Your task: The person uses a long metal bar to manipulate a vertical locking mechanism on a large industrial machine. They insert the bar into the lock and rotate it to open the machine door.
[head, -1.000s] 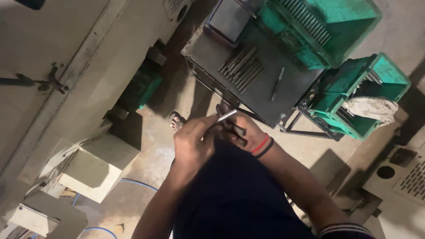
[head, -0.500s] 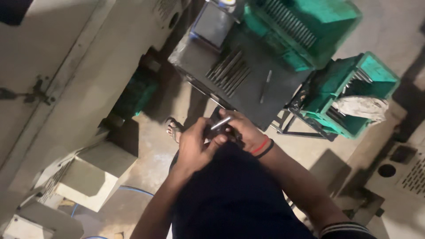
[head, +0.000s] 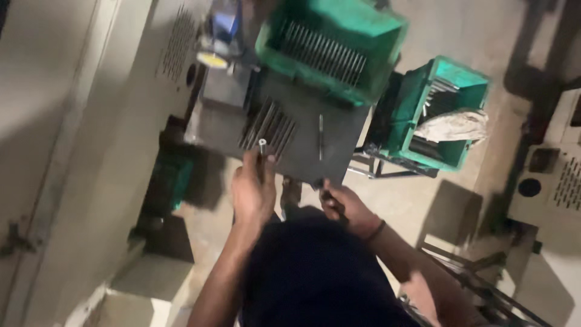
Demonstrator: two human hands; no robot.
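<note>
A short metal tube (head: 262, 147), pale grey with an open round end facing the camera, stands up out of the left hand (head: 253, 192). It sits just above the near edge of the dark metal tray (head: 339, 145), beside a row of similar rods (head: 269, 126) lying side by side on that tray. The left hand's fingers are curled tight around the tube's lower part, so only its top shows. The forearm runs down and to the left from the wrist, bent at the elbow.

The right hand (head: 342, 206) is lower and to the right, at the tray's near corner, with a dark band on its wrist. Its fingers are folded around something dark and slim, perhaps a small tool or another rod; the view is too dim and blurred to say which. The two hands are apart, with a narrow gap between them.

A single thin rod (head: 320, 137) lies alone on the tray, right of the row. Behind the tray sits a green crate (head: 387, 36) filled with ranked rods. To the right, a second green crate (head: 466, 82) holds a crumpled pale cloth (head: 454, 126). The person's dark-clothed body fills the lower middle and hides the floor below the hands.
</note>
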